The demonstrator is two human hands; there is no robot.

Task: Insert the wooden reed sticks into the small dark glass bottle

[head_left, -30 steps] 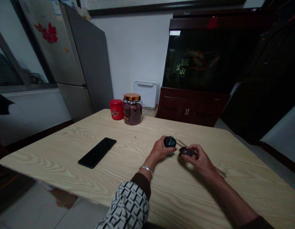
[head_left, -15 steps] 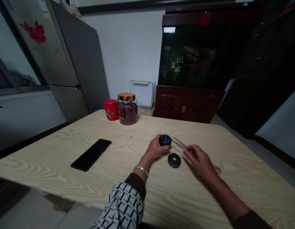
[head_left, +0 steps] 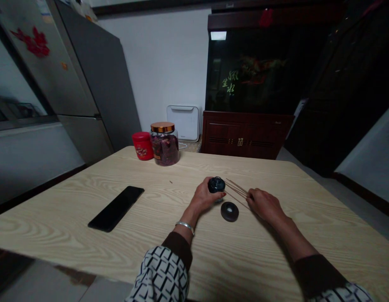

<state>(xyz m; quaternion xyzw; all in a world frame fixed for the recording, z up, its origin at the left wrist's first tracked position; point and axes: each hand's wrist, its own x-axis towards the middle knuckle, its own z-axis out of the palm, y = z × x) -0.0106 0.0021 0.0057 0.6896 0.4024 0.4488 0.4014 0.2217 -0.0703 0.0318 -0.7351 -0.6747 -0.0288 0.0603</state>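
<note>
My left hand is curled around a small dark glass jar on the table, thumb along its near side. Just in front of the jar lies a round dark lid with a pale spot in its middle. To the right, my right hand is closed over several thin brown sticks, its fingers pinching them. Their tips point toward the jar and fan out slightly beside it. The other ends of the sticks are hidden by the hand.
A black phone lies on the wooden table at the left. Toward the back edge stand a red canister and a large copper-lidded jar. A tiny brown fragment lies mid-table. Beyond are a fridge and a dark cabinet.
My right hand has turned and closed more tightly over the sticks; their rear ends, seen behind it before, no longer show. My left hand stays on the jar. The view has shifted slightly.
</note>
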